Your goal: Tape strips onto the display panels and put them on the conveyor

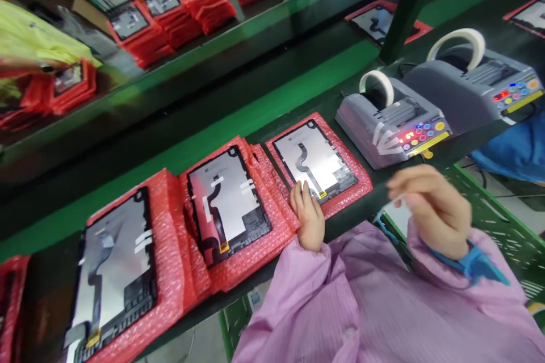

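On green bench (pixel 238 116) — red-wrapped panels (pixel 227 204), left hand (pixel 307 216) flat on rightmost, right hand (pixel 432 210) blurred, grip unclear.

On my feed, both arms wear a lilac-pink smock (pixel 361 306) with fine pinstripes, loose and creased, filling the view from six to four o'clock. The left sleeve (pixel 293 275) ends in a plain, soft cuff, and the left hand (pixel 307 216) beyond it, at twelve o'clock from the cuff, is bare. At four o'clock a bright blue wrist strap (pixel 472 264) circles the right sleeve's end, its tab jutting toward three o'clock. The right hand (pixel 430 210) is bare too, and blurred.
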Available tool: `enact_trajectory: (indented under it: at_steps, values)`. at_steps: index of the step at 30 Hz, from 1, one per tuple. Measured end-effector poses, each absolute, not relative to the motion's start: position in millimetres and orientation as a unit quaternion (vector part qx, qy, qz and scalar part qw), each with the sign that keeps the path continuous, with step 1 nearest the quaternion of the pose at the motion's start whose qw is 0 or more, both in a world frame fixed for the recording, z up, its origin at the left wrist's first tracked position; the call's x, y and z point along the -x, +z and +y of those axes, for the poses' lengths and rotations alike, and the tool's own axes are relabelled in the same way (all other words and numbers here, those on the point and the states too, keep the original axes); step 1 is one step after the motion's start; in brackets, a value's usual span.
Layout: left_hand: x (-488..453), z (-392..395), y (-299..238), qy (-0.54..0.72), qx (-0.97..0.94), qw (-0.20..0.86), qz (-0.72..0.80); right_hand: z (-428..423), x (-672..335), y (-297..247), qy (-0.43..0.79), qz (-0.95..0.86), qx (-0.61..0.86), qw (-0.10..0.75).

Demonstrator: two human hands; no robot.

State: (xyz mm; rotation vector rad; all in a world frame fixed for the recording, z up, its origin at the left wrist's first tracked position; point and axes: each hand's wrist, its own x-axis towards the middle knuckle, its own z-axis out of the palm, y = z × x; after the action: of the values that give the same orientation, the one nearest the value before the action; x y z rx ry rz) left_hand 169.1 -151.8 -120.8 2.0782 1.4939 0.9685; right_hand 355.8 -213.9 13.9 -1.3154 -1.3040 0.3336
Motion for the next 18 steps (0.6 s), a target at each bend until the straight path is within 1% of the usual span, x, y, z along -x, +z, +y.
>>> enact_trajectory:
  at_steps: [1, 3, 7, 10, 12, 14, 16, 18]
  values:
    - [-171.0, -150.9, -118.3, 0.341, -0.746, 0.191, 0.538, -197.7, -354.6, 24.6, 0.219, -0.657, 0.512, 0.508]
    - [-175.8, -147.6, -112.0, 0.322, -0.749, 0.166, 0.554, -148.5, -351.8, 33.7, 0.297, -0.766, 0.421, 0.384]
    - [-185.2, -139.5, -100.8, 0.239, -0.769, 0.108, 0.583, -31.0, -340.9, 6.0, 0.389, -0.829, 0.349, 0.198]
    - [-189.2, -136.8, -98.9, 0.196, -0.779, 0.094, 0.589, 23.9, -336.4, -19.2, 0.436, -0.828, 0.343, 0.078]
    - [-190.3, -136.7, -100.2, 0.196, -0.777, 0.093, 0.591, 40.4, -336.0, -25.0, 0.463, -0.817, 0.344, 0.011]
    - [-190.7, -137.2, -101.8, 0.200, -0.776, 0.092, 0.592, 47.6, -335.3, -24.3, 0.482, -0.803, 0.350, -0.038]
    - [-190.8, -137.7, -102.7, 0.200, -0.775, 0.088, 0.593, 51.3, -332.9, -22.6, 0.495, -0.791, 0.353, -0.066]
    - [-190.8, -138.1, -102.6, 0.198, -0.775, 0.081, 0.595, 54.1, -328.9, -24.0, 0.503, -0.788, 0.347, -0.076]
